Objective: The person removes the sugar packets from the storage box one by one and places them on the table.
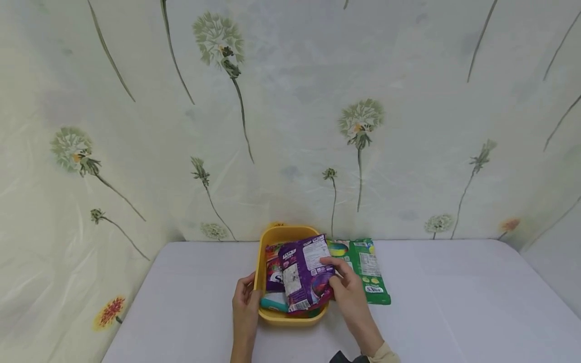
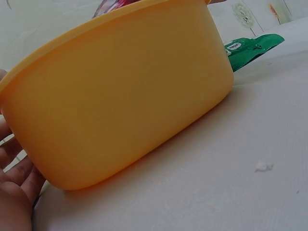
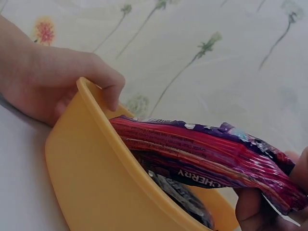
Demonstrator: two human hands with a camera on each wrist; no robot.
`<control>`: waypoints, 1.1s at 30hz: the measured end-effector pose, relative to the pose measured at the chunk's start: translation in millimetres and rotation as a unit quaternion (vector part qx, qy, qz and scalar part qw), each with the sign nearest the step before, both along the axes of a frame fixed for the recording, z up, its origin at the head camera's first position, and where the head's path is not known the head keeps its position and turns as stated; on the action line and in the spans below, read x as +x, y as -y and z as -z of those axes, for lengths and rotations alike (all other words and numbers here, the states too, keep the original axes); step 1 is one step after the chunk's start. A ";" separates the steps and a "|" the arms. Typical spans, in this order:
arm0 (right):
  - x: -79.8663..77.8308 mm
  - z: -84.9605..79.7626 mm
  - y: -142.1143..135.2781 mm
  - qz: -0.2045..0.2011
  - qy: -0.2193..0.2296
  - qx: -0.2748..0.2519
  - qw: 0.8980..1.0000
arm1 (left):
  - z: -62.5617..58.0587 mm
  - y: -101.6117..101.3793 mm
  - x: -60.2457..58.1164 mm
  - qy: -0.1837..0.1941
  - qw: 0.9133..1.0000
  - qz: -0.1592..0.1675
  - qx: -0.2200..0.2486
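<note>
A yellow plastic tub (image 1: 292, 319) stands on the table, its left side gripped by my left hand (image 1: 246, 305). In the right wrist view that hand's thumb (image 3: 113, 91) hooks over the rim. My right hand (image 1: 351, 295) pinches the right edge of a purple candy packet (image 1: 301, 272), thumb on top. This packet tilts over the tub's opening; its pink underside reads "cherry" in the right wrist view. Under it, inside the tub, lie a red and purple packet (image 1: 274, 275) and a teal-edged item (image 1: 274, 302), both partly covered.
Right of the tub, a green packet (image 1: 374, 282) lies on the white table (image 1: 445, 302), partly behind my right hand. A flower-patterned sheet (image 1: 290, 126) hangs along the table's back edge. A small white scrap (image 2: 263, 167) lies near the tub in the left wrist view.
</note>
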State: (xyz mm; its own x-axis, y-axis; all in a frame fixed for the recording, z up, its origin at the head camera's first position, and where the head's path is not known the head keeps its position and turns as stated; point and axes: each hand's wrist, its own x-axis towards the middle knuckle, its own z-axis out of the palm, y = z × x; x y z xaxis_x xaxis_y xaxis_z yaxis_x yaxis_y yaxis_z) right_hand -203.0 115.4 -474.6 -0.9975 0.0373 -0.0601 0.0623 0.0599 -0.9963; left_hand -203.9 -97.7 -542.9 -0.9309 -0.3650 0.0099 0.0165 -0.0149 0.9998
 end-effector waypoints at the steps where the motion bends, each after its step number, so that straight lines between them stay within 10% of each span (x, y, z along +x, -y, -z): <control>1: 0.3 -0.2 -0.7 0.003 0.002 0.000 1.000 | 0.1 -0.2 0.0 0.001 1.000 0.001 -0.002; 33: -3.8 -5.1 -30.8 0.045 -0.028 -0.008 0.999 | 1.7 0.3 1.7 0.002 1.000 0.006 -0.001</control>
